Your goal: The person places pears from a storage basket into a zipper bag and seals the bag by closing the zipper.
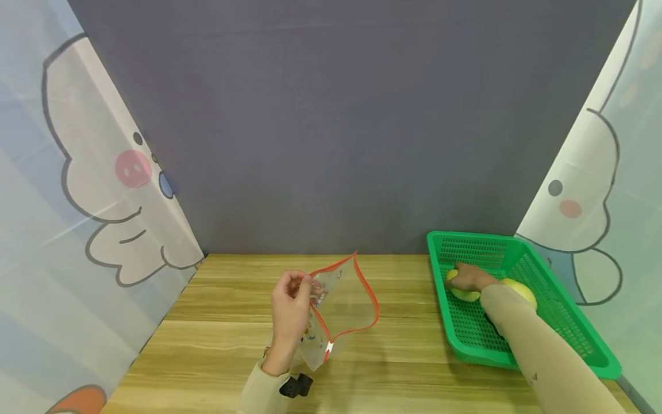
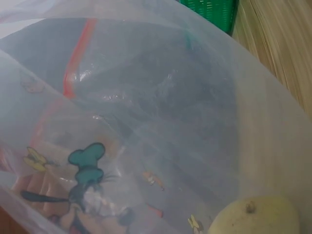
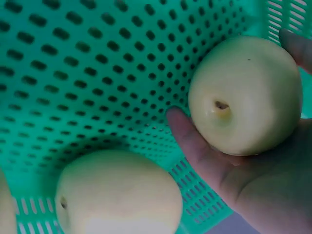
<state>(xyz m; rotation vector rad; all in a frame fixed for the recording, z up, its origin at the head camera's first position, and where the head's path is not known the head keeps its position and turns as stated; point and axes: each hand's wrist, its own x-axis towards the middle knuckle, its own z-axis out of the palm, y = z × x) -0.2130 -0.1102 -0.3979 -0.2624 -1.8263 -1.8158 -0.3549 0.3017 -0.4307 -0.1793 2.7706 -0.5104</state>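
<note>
My left hand [image 1: 291, 307] pinches the rim of a clear zip bag [image 1: 351, 299] with an orange-red edge and a white slider. The bag's mouth gapes toward the right, and cartoon prints show on its film. In the left wrist view a pale yellow pear [image 2: 256, 217] appears at the bag's lower right. Over in the green basket [image 1: 449, 322], my right hand [image 1: 469, 278] grips another pear [image 3: 243, 97], thumb and fingers on opposite sides of it. A further pear [image 3: 119, 195] lies beside that hand in the basket.
The basket stands at the right side of the wooden table [image 1: 207, 345], near a printed curtain [image 1: 584, 172]. A yellow pear [image 1: 522, 292] shows behind my right forearm. A dark grey panel [image 1: 320, 132] rises behind the table; another printed curtain [image 1: 103, 230] hangs at left.
</note>
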